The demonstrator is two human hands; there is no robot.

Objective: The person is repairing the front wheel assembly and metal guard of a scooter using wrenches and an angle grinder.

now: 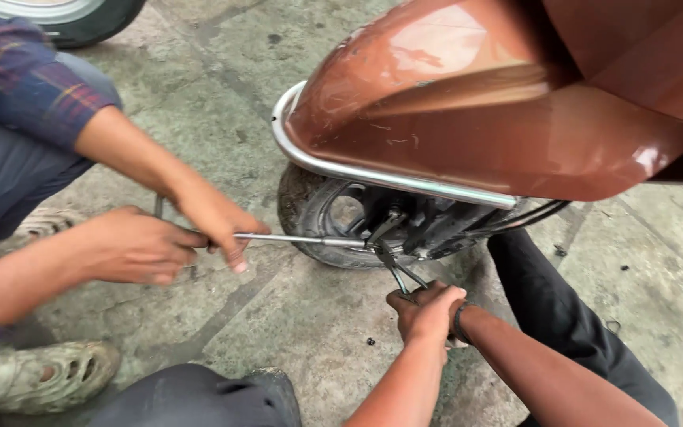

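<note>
My left hand (418,316) and my right hand (446,298) are clasped together just below a scooter's small wheel (318,213). Both grip the handles of a dark metal tool (395,270) that reaches up into the wheel hub (389,225). A black band sits on my right wrist. A squatting co-worker's two hands (199,229) hold a long steel rod tool (294,238) that points level into the same hub from the left.
The scooter's brown body panel (499,103) and chrome guard bar (373,174) overhang the wheel. The co-worker's sandalled foot (45,375) rests at lower left. My dark-trousered knees are at the bottom and right. Another tyre (81,20) shows at top left, on a cracked concrete floor (310,316).
</note>
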